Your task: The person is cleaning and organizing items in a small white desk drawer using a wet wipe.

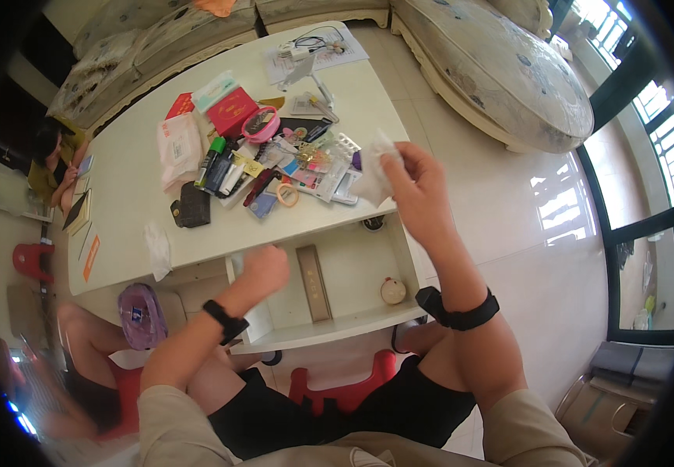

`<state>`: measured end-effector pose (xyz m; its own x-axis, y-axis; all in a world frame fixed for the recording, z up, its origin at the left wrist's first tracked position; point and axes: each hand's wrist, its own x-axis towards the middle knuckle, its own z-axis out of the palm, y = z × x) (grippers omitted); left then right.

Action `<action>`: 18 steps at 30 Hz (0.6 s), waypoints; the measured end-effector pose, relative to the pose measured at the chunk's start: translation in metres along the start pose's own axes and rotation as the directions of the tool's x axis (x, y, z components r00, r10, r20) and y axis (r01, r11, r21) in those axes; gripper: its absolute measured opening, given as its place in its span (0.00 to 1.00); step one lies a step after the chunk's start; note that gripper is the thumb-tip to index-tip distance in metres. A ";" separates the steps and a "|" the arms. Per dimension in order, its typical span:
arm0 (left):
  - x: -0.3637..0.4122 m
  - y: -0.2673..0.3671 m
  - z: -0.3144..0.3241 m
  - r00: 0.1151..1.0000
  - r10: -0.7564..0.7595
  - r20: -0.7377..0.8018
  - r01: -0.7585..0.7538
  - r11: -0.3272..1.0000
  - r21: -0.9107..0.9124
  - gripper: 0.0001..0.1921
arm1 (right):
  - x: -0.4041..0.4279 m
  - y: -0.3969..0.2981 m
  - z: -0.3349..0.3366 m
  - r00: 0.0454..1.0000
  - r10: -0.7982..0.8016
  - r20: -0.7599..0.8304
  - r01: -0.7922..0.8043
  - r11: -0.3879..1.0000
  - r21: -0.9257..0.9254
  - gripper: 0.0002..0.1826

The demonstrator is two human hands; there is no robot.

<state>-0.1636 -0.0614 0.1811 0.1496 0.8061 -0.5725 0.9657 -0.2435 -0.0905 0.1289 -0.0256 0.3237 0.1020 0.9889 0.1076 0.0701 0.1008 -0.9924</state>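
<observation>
My right hand (421, 187) pinches a crumpled white tissue (372, 175) between thumb and fingers, above the right part of the white table (308, 230). My left hand (264, 269) is curled into a fist over the left edge of the open drawer (351, 280); it is slightly blurred, and nothing shows in it. Inside the drawer lie a long narrow brown box (313, 283) with writing and a small round cream-coloured object (393, 290). Another crumpled white tissue (157, 251) hangs at the table's front edge, left of my left hand.
A pile on the table includes a pink round container (261, 124), a red box (231, 111), a tissue pack (179, 149), a black wallet (192, 207) and a hair tie (287, 195). One person (60, 154) sits at the far left; another (86, 373) sits beside me, near a purple bag (141, 317).
</observation>
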 end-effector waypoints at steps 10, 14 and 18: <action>0.024 -0.124 -0.089 0.474 -0.089 -0.876 0.213 0.977 0.016 0.14 | 0.016 0.000 -0.036 0.993 -0.041 -0.112 0.042 0.999 -0.001 0.15; 0.045 -0.125 -0.084 0.637 -0.292 -0.713 0.274 0.951 -0.145 0.23 | 0.020 0.007 -0.034 0.992 -0.047 -0.117 0.046 0.999 -0.018 0.17; 0.055 -0.136 -0.085 0.692 -0.227 -0.686 0.229 0.969 -0.090 0.22 | 0.017 0.007 -0.027 0.991 -0.079 -0.110 0.080 0.997 0.004 0.18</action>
<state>-0.2686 0.0617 0.2316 0.0296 0.9826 0.1833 0.9893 -0.0026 -0.1457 0.1575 -0.0112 0.3201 0.2050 0.9599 0.1913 0.0739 0.1797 -0.9809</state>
